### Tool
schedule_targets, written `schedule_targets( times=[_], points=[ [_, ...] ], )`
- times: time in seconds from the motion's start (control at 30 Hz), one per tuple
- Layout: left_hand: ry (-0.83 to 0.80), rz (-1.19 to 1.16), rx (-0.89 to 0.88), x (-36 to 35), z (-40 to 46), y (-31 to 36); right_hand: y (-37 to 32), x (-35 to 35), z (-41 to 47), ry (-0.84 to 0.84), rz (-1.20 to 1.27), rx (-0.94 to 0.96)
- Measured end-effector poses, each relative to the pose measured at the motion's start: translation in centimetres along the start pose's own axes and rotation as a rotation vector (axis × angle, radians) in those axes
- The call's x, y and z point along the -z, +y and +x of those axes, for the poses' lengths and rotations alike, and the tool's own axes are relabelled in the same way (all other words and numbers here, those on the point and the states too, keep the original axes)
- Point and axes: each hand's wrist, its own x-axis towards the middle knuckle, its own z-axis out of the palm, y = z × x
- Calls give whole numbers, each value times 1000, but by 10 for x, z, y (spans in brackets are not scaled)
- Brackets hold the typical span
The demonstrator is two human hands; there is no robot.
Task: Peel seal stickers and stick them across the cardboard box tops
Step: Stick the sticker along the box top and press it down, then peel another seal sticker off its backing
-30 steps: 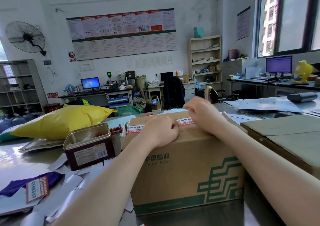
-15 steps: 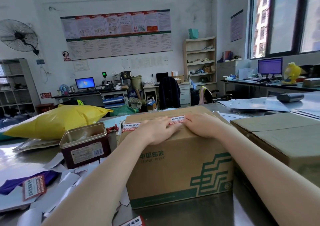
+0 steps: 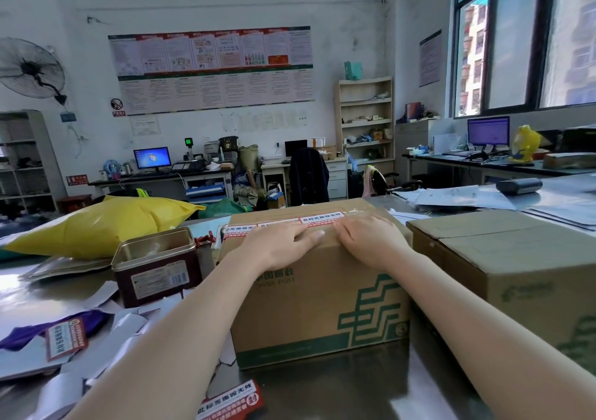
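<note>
Two flat hands, left hand (image 3: 283, 245) and right hand (image 3: 371, 242): we press relaxed fingers (image 3: 309, 236) onto the seal sticker (image 3: 321, 219), bonding it across the cardboard box (image 3: 316, 294) seam.

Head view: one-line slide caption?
Left hand and right hand press flat on a seal sticker across the top of a China Post cardboard box.

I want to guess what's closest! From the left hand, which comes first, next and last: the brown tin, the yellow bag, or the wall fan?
Starting from the left hand, which rests flat on the box top:
1. Brown tin, just to its left on the table.
2. Yellow bag, farther left, behind the tin.
3. Wall fan, high on the far left wall.
</note>
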Motion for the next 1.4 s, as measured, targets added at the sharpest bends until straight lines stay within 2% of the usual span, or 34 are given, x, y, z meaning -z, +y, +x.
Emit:
schedule_targets(
  times=[0.2, 0.3, 0.37, 0.43, 0.53, 0.7, 0.77, 0.87, 0.97, 1.13, 1.27, 1.4],
  points=[
    [137, 72, -8, -8, -30, -1, -17, -12, -30, 264, 64, 25],
    [282, 46, -8, -14, -47, -7, -28, -24, -52, 440, 134, 134],
    [408, -31, -38, -22, -65, -14, -40, -36, -71, 457, 193, 227],
    [517, -126, -86, -36, -86, -23, -54, -51, -88, 380, 269, 271],
    [611, -249, -73, -64, -119, -39, -75, -79, -105, 10, 479, 239],
    [510, -356, 49, -109, -147, -66, -103, -108, -116, -518, 550, 232],
    [477, -426, 85, -119, -152, -74, -115, -112, -113, -651, 570, 267],
    [436, -470, 137, -135, -157, -82, -123, -119, -101, -710, 508, 278],
    [391, -506, 197, -151, -160, -90, -120, -131, -94, -743, 551, 240],
    [377, -546, 191, -150, -160, -93, -117, -140, -92, -570, 583, 295],
    [246, -470, 176, -151, -165, -87, -117, -140, -92, -558, 582, 318],
    [210, -573, 225, -145, -170, -84, -115, -137, -97, -488, 553, 371]
  ],
)
